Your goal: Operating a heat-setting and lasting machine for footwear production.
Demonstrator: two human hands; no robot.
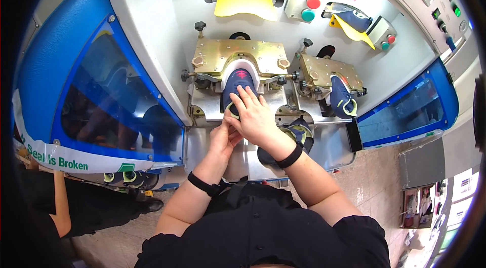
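Note:
A navy shoe (236,82) with a red mark near its toe points away from me, its toe inside the white-lined recess of the brass-coloured clamp (212,52). My right hand (254,117) lies over the shoe's upper with its fingers stretched out flat along it. At the heel end, my left hand (221,140) is closed around the back of the shoe, its fingertips partly hidden by the right hand. The two hands touch near the pale green collar. Another dark shoe (299,134) with a pale green lining rests on the metal ledge just right of my right wrist.
To the right, a second clamp (331,69) holds a navy shoe (342,98). Red and green buttons (308,15) and yellow chutes (245,5) are on the back wall. Blue-framed side panels (101,96) flank the machine. A co-worker's arm (61,202) shows at lower left.

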